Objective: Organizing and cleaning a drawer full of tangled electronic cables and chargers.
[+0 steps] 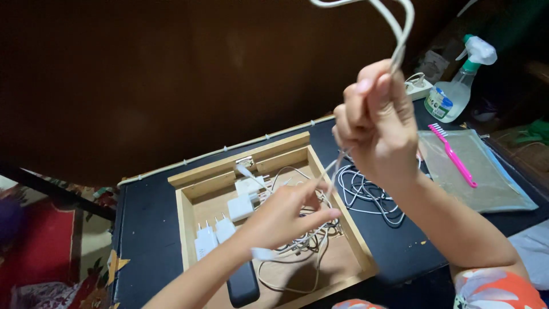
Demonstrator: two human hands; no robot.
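So everything here sits around the shallow wooden tray (186,226), light plywood-looking with a raised rim, parked on a dark tabletop (143,229). On the left side of the tray there are white plug adapters (214,234) lying flat, two with their prongs up toward the back wall, and a couple more blocky white chargers (245,197) a bit further back. A black rectangular thing (243,284), maybe a power bank, hard to say from this angle, lies over the tray's front rim. The middle and right part of the tray is a messy nest of tangled cables (311,240), whitish and thin. The left hand (283,214) hovers right over that nest, fingers curled with the thumb and forefinger pinching a strand. That strand is the white cable (400,28), thin, pale and glossy, running up out of the tray to the right hand (377,123), which is raised well above the tray's right rim, closed in a fist around it, with the cable looping up out of the top of the shot. Just right of the tray, another coil of white cord (366,194) lies on the tabletop. Further right is a clear zip pouch (492,183) with a pink brush (454,154) lying on it, and behind that a spray bottle (457,91).
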